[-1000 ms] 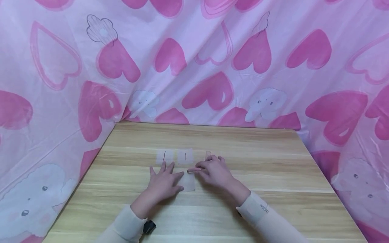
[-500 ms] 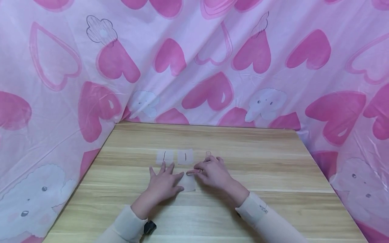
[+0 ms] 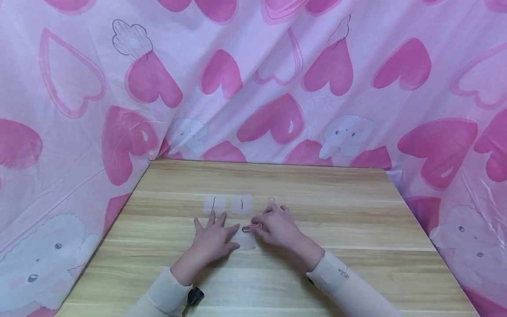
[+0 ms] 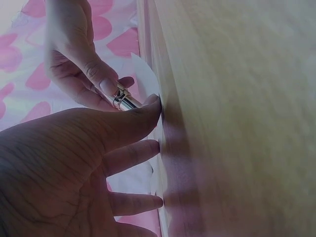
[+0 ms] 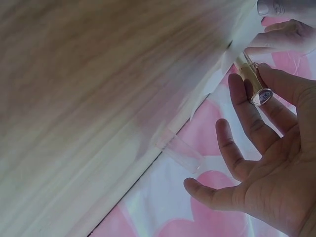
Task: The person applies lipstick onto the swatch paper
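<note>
My right hand (image 3: 279, 226) pinches a lipstick (image 3: 253, 226) between thumb and fingers, its dark tip pointing left over a small white paper slip (image 3: 247, 242). In the right wrist view the lipstick (image 5: 256, 85) shows a gold tube with a round label on its base. My left hand (image 3: 214, 242) lies with fingers spread, fingertips pressing the slip and the table, covering the slip's left part. In the left wrist view the gold tube (image 4: 127, 102) is partly behind the left thumb. Whether the tip touches the paper is hard to tell.
Beyond the hands lie two slips, a left slip (image 3: 207, 206) and a right slip (image 3: 247, 204), each with one dark upright stroke. A clear cap (image 3: 271, 200) stands beyond the right hand. Pink heart-patterned cloth (image 3: 269, 119) borders the wooden table (image 3: 336, 189).
My right hand has drawn the lipstick a short way toward me, its tip moving slightly down and left over the slip. My left hand has stayed in place.
</note>
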### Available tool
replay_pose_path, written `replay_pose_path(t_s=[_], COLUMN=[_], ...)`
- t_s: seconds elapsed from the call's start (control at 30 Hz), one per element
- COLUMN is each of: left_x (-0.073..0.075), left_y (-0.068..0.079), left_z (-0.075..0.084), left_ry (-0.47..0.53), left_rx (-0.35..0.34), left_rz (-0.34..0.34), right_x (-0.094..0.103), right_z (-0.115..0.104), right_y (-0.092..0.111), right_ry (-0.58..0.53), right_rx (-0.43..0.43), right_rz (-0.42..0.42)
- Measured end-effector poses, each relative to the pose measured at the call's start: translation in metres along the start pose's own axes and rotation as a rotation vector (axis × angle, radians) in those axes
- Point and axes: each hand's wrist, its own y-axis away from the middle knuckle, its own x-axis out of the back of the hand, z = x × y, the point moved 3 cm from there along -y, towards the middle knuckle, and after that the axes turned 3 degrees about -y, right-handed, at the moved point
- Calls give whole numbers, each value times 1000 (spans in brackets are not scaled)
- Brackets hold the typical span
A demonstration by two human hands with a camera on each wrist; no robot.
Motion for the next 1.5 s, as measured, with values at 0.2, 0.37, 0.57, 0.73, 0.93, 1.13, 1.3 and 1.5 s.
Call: replay_pose_path(t_s=[0.2, 0.37, 0.57, 0.73, 0.93, 1.13, 1.3, 1.5], left_x=[0, 1, 0, 0, 1, 2, 1, 0], left_y=[0, 1, 0, 0, 2, 2, 1, 1], left_z=[0, 0, -1, -2, 0, 0, 0, 0], left_ry=[11, 12, 17, 11, 2, 1, 1, -2], left_rx=[1, -3, 3, 3, -4, -6, -4, -1], left_rz=[2, 2, -14, -17, -11, -8, -5, -7], right_x=[-1, 0, -1, -1, 1, 1, 0, 0], right_z=[-3, -7, -10, -12, -15, -16, -15, -15], right_y=[3, 7, 11, 14, 16, 16, 17, 17], right_ry=[-7, -21, -23, -26, -27, -31, -29, -32], right_rx=[18, 21, 38, 60, 86, 79, 74, 79], right_rz=[-6, -30, -34, -21, -4, -12, -13, -8])
